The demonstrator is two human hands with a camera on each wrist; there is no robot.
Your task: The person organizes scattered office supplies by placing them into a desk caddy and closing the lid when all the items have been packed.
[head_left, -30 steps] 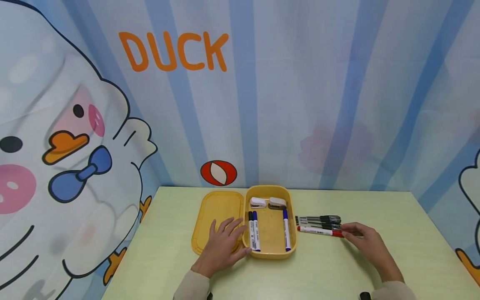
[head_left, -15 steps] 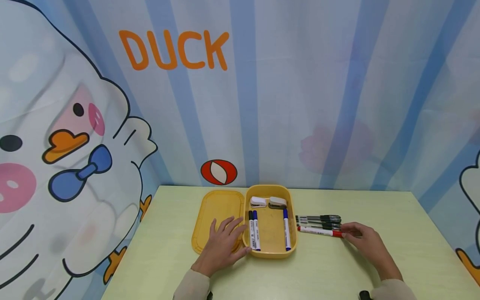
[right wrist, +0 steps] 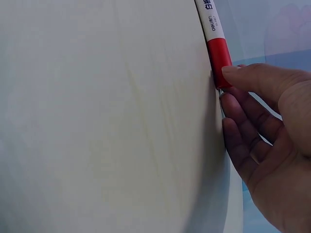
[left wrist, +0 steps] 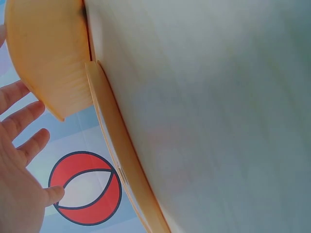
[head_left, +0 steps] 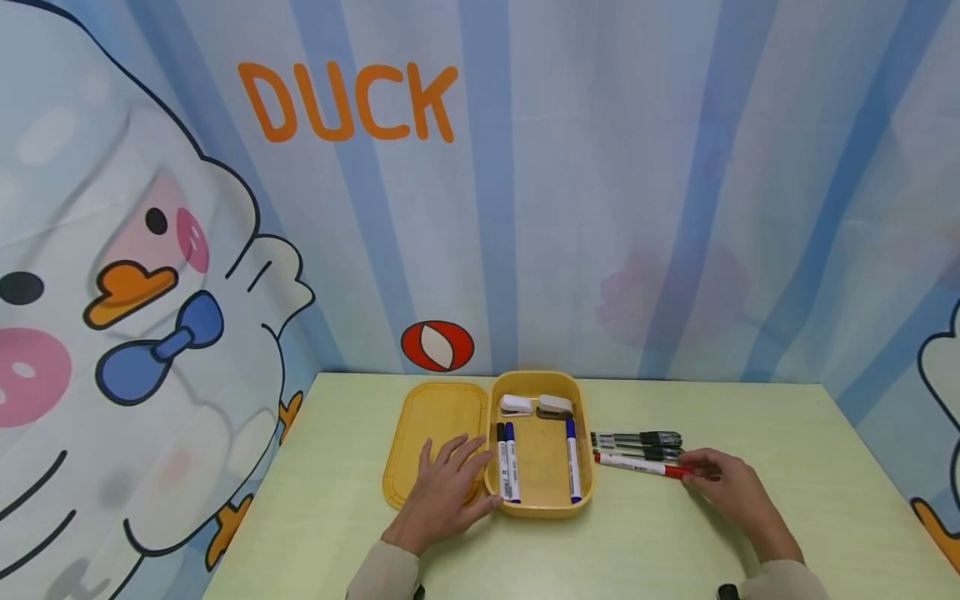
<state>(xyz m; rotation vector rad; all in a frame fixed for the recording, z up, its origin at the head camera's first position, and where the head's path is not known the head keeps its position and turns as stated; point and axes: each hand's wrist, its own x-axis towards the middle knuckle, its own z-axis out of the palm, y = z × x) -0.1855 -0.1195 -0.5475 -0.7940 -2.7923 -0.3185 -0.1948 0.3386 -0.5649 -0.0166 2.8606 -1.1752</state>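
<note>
Right hand (head_left: 731,490) pinches the red marker (head_left: 636,463) beside the yellow box (head_left: 542,511)

Farthest left on the pale table (head_left: 810,475) lies a flat yellow lid (head_left: 408,437). The left hand (head_left: 446,498) reaches over it, fingers straight and spread apart, holding nothing, the fingertips at the box's left wall; whether they press on it I cannot tell.

Next comes the box. A black-capped marker (head_left: 502,467) and a blue-capped marker (head_left: 513,467) lie side by side along its left wall, two small staplers (head_left: 555,405) stand at its far end, and another blue-capped marker (head_left: 573,462) lies along the right wall.

Right of the box, a few black pens (head_left: 637,437) lie together on the table. The red marker lies on their near side, its left end just beside the box and its right end slanting slightly toward the person. Its slim round barrel is white with dark lettering, with a small red end at the left and a long, smooth, bright red cap (right wrist: 219,53) at the right. The right hand is at that cap: the thumb rests on its end, the other fingers curl in from the opposite side.
</note>
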